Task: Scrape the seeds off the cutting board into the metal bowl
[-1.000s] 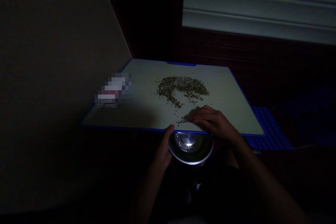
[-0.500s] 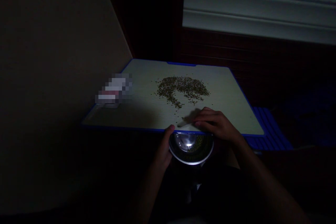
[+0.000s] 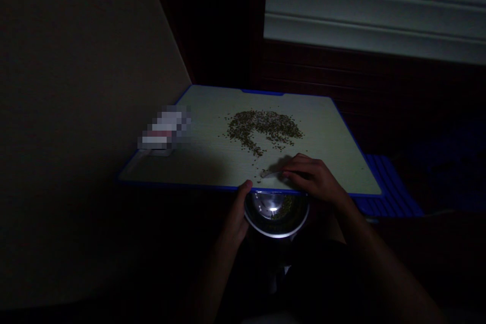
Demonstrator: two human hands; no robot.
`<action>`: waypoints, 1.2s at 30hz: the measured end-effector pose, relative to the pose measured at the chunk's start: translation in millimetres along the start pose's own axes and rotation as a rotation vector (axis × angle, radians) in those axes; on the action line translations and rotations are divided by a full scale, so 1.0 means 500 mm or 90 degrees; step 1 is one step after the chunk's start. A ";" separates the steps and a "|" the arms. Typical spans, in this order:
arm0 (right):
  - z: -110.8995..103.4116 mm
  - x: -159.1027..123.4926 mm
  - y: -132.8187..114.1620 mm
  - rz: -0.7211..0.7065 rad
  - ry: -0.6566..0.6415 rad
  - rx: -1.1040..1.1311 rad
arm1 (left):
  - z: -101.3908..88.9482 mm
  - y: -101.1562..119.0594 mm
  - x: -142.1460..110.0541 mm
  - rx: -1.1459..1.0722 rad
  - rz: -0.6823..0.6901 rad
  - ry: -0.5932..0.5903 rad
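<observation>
Two hands here: right hand [image 3: 313, 177] has its fingers pinched on a slim tool [image 3: 271, 174] over the board [image 3: 326, 162] near the seeds [image 3: 261, 126], left hand's [image 3: 239, 212] finger gap I can't tell.

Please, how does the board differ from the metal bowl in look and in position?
The board is flat and pale with a blue edge; the bowl is round, hollow and shiny. The board lies higher; the bowl sits below its near edge, partly hidden. Both bear small grains.
</observation>
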State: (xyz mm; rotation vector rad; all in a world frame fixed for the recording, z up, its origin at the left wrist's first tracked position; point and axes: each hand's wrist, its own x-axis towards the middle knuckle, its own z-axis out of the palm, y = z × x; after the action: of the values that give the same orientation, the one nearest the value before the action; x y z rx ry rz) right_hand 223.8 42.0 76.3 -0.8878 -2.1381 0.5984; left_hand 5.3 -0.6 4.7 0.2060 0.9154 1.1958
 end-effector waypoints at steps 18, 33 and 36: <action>-0.001 0.008 -0.014 -0.038 -0.082 0.023 | -0.008 -0.003 0.004 0.009 -0.022 -0.014; -0.002 0.006 -0.005 -0.048 -0.076 0.018 | 0.002 0.003 -0.004 0.009 -0.027 -0.016; -0.003 0.005 -0.005 -0.046 -0.074 0.018 | 0.003 0.004 -0.005 0.006 -0.022 -0.007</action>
State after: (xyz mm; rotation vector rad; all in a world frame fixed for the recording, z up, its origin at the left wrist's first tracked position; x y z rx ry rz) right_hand 222.7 42.4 80.1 -0.7746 -2.2499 0.6558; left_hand 4.7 -1.7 8.0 0.2040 0.9115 1.1580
